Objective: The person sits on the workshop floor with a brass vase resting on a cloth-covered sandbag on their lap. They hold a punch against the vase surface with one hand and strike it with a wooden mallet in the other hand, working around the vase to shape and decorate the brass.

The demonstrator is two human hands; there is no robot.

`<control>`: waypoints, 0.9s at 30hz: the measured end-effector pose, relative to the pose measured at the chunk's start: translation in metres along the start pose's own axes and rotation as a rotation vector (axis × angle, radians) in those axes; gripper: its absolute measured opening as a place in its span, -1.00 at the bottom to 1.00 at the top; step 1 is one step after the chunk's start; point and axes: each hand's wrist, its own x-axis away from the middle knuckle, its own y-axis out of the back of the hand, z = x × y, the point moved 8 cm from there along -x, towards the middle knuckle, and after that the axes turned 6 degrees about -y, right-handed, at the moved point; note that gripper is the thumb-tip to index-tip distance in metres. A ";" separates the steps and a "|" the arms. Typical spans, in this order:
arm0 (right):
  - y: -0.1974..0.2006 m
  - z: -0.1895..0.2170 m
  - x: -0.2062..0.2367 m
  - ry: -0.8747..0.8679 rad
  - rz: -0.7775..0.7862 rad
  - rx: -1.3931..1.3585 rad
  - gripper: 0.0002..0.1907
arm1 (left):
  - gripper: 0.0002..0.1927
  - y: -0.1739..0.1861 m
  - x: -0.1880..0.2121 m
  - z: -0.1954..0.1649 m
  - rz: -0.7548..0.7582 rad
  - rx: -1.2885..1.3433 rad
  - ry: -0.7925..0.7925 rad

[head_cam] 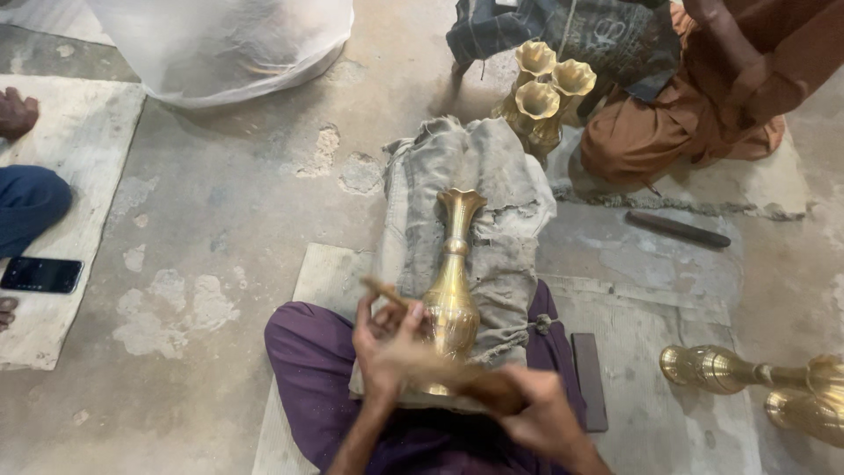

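A brass vase (453,281) lies on its side on a grey cloth-wrapped block (505,202), mouth pointing away from me. My left hand (382,339) rests by the vase's belly and pinches a thin wooden-handled tool (384,291) against it. My right hand (536,413) is blurred by motion and grips a dark wooden stick (457,374) that crosses over the vase's base. My purple-clad legs (308,361) sit under the block.
Three upright brass vases (541,92) stand at the back beside a seated person in brown (703,97). More brass vases (747,374) lie at the right. A dark bar (589,378) and a dark rod (677,229) lie on the floor. A phone (40,274) rests on the left mat.
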 end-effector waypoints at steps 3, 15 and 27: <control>0.024 -0.013 -0.007 -0.021 -0.121 -0.155 -0.86 | -0.44 -0.018 -0.019 -0.031 0.231 -0.028 -0.154; 0.062 -0.072 -0.055 -0.161 -0.092 -0.320 -0.49 | -0.31 -0.066 -0.054 -0.039 0.615 -0.102 -0.010; 0.154 0.028 -0.137 -0.197 -0.123 0.249 -0.28 | -0.34 -0.072 -0.051 -0.049 0.691 -0.184 -0.055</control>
